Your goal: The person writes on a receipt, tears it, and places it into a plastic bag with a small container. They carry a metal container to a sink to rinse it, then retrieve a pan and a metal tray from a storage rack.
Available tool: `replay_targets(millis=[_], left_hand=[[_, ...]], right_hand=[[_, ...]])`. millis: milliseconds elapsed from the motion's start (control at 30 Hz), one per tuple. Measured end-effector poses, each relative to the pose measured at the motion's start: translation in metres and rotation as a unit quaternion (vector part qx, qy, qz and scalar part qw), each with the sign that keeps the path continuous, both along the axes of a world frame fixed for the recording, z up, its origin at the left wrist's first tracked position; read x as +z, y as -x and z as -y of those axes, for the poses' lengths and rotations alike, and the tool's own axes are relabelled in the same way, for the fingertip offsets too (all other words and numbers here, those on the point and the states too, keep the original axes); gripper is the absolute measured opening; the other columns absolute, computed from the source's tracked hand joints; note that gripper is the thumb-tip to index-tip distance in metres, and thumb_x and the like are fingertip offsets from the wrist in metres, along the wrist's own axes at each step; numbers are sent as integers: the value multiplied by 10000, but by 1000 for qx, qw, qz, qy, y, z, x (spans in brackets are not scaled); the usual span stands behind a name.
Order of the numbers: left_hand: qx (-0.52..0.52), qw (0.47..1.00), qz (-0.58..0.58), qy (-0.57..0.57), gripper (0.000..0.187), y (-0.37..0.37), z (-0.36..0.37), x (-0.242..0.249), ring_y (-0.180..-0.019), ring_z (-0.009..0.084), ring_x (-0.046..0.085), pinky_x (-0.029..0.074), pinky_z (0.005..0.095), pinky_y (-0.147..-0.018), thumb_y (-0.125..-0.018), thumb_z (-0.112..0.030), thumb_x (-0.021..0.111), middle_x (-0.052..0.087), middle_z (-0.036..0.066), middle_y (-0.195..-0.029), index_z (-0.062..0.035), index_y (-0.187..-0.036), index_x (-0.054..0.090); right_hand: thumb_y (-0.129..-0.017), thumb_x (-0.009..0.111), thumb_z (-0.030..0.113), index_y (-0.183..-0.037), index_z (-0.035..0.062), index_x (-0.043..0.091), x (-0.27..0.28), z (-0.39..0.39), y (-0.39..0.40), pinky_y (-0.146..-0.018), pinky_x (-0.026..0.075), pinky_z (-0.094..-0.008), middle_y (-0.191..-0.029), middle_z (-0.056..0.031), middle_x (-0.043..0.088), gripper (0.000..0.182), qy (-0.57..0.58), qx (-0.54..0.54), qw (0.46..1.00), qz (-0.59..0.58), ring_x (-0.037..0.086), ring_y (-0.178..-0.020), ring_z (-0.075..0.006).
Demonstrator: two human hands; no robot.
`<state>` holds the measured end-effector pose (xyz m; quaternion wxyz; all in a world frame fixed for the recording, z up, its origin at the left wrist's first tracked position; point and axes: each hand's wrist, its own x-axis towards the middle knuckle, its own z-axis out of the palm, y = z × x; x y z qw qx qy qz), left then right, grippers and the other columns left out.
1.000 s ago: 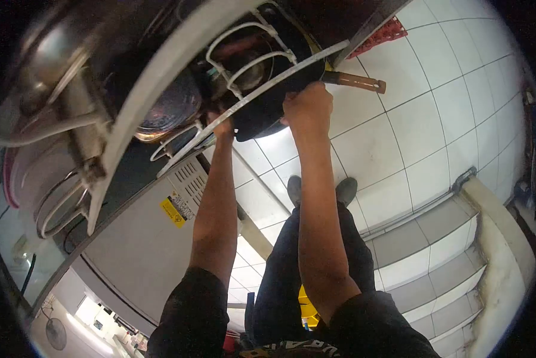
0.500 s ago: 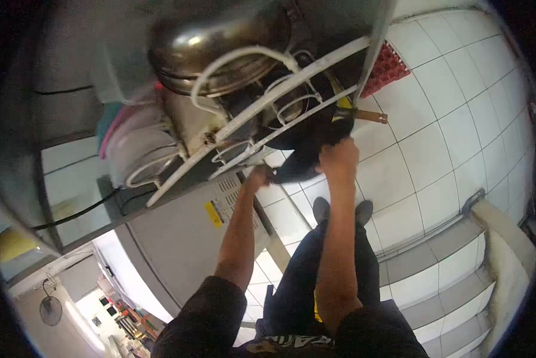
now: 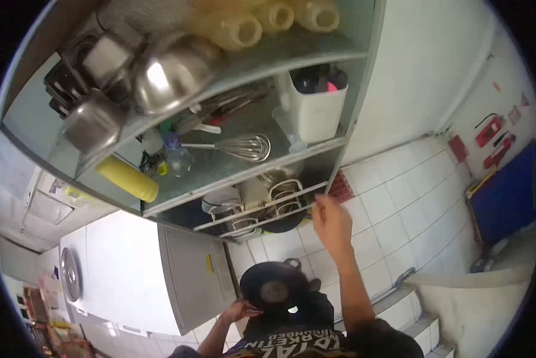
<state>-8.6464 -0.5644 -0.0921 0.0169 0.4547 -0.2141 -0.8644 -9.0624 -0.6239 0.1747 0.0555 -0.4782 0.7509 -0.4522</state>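
My left hand (image 3: 242,310) is closed on the near-left edge of a round black pan (image 3: 274,286), held low in front of my body. A small loop handle shows at the pan's far side, and its middle is paler. My right hand (image 3: 332,222) is raised near the right end of the white rack (image 3: 262,209), its fingers curled. Whether anything is in those fingers is hidden. Behind the rack bars, another dark pan (image 3: 283,224) shows in part beside my right hand.
Above the rack, the shelf holds a whisk (image 3: 250,147), a white bin (image 3: 318,110) and a yellow cylinder (image 3: 127,179). Higher up are a steel bowl (image 3: 175,74) and jars (image 3: 244,31). A white chest-like unit (image 3: 124,262) stands left; steps (image 3: 405,313) lie right.
The black pan has come away from the rack toward my body in my left hand. My right hand is off that pan and near the rack's end. The view has tilted up.
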Motion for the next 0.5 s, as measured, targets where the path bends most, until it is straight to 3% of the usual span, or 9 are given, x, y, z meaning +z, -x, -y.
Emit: replay_targets(millis=[67, 167, 267, 300, 333, 367, 400, 467, 500], left_hand=[[25, 999, 22, 18, 410, 8, -10, 38, -1125, 448, 566, 499, 479, -974, -966, -119, 391, 514, 297, -1251, 78, -1325, 367], [75, 994, 82, -1, 472, -4, -23, 13, -1170, 461, 529, 476, 482, -1000, -994, -201, 361, 453, 324, -1314, 56, -1386, 308], [171, 983, 46, -43, 527, -17, -29, -8, -1133, 495, 538, 466, 481, -1000, -1001, -252, 364, 410, 323, -1369, 44, -1425, 264], [193, 975, 114, -4, 509, -9, -31, -6, -1095, 488, 564, 456, 491, -995, -994, -250, 386, 502, 309, -1299, 51, -1401, 335], [135, 976, 99, 141, 491, -12, -33, -12, -1084, 477, 574, 462, 498, -986, -992, -244, 388, 543, 296, -1243, 53, -1384, 368], [76, 953, 83, 282, 475, -25, -37, -48, -1074, 467, 584, 468, 506, -976, -990, -237, 390, 584, 283, -1187, 54, -1366, 400], [79, 934, 90, 336, 455, -26, -37, -45, -1027, 439, 605, 497, 483, -924, -987, -238, 394, 602, 272, -1140, 54, -1335, 427], [273, 957, 43, 92, 422, -18, -26, -37, -934, 383, 648, 554, 439, -819, -981, -240, 401, 638, 249, -1047, 54, -1273, 481], [318, 947, 36, 37, 409, -16, -23, -33, -888, 354, 669, 583, 417, -767, -978, -241, 405, 655, 238, -1001, 54, -1242, 508]], right_hand=[[-867, 622, 159, -928, 52, 643, 66, 33, 14, -630, 500, -400, -833, -144, 661, 126, 115, -25, 991, -62, 648, -720, -331], [-876, 614, 188, -913, 61, 641, 130, 78, 41, -619, 498, -402, -832, -131, 660, 135, 195, -66, 966, -157, 642, -707, -328], [-840, 655, 259, -888, 56, 647, 162, 117, 62, -640, 502, -442, -841, -141, 661, 209, 222, -131, 941, -219, 641, -724, -353], [-823, 660, 264, -884, 56, 650, 167, 127, 67, -644, 504, -452, -834, -150, 661, 216, 196, -143, 946, -216, 642, -727, -360], [-806, 664, 268, -880, 57, 653, 168, 135, 71, -648, 506, -462, -826, -158, 661, 224, 169, -155, 950, -213, 643, -730, -367], [-789, 669, 273, -876, 58, 656, 168, 140, 75, -652, 508, -471, -819, -167, 662, 233, 141, -166, 953, -210, 644, -733, -374], [-777, 663, 263, -878, 59, 658, 165, 145, 81, -653, 510, -472, -811, -175, 661, 229, 134, -182, 950, -214, 646, -735, -378], [-753, 651, 244, -883, 61, 661, 163, 152, 91, -654, 514, -475, -795, -191, 659, 225, 120, -209, 946, -218, 648, -738, -386], [-753, 610, 204, -891, 63, 666, 166, 150, 93, -655, 514, -478, -782, -194, 659, 205, 129, -207, 945, -219, 643, -723, -397]])
